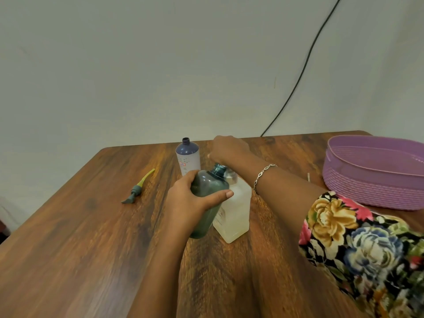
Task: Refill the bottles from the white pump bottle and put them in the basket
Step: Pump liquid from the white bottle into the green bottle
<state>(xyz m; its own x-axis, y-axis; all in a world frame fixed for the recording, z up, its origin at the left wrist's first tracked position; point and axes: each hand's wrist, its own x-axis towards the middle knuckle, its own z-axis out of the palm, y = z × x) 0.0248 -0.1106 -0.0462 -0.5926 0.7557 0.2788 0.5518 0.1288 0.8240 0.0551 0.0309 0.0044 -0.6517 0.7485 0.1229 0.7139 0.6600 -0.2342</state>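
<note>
The left hand (187,204) grips a translucent teal plastic bottle (207,182), tilted neck-first against the frosted white square pump bottle (237,210). The right hand (229,149) sits atop that pump, fingers hidden, so its grip cannot be told. It is best to keep the teal mouth under the spout and press slowly. A purple woven basket (367,177) waits right of the pump bottle.

The desk (91,249): brown wood grain, dark streaks. The basket (367,187): lilac, ribbed weave. The teal bottle (206,187): translucent. The pump bottle (236,214): cloudy white. The blue bottle (187,157): navy top, white dotted label. The loose pump (137,189): grey-green, yellow tube. The sleeve (355,244): black with yellow, pink and blue flowers. The bracelet (263,173): silver.
</note>
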